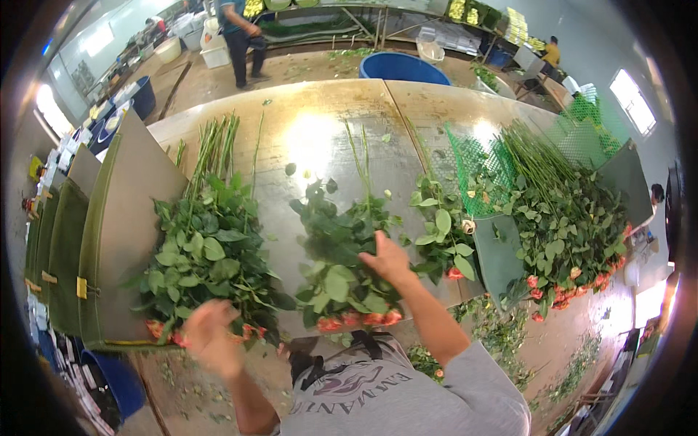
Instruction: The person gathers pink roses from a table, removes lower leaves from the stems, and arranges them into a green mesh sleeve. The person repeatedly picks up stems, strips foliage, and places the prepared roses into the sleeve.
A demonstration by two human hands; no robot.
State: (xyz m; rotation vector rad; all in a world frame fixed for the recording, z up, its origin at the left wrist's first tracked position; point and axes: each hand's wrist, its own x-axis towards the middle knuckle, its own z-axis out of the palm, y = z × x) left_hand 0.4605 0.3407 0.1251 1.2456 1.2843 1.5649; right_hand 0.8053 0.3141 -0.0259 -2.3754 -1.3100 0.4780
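Note:
My left hand (214,337), blurred by motion, is over the blooms at the near end of the left pile of roses (212,240). Whether it grips anything is unclear. My right hand (388,260) is over the right side of the middle bunch of roses (335,283), thumb and fingers spread, with no stem visible in it. Orange-pink heads line that bunch's near end, at the table edge close to my body. A smaller group of leafy rose stems (443,218) lies farther right. All stems point away from me across the metal-topped table (278,158).
Upright padded boards (136,163) with clips stand at left. At right, a large heap of roses (567,212) lies beside green netting (463,163). A blue tub (403,68) is beyond the table, and a person (240,38) stands across the room. Cut leaves (501,332) litter the floor.

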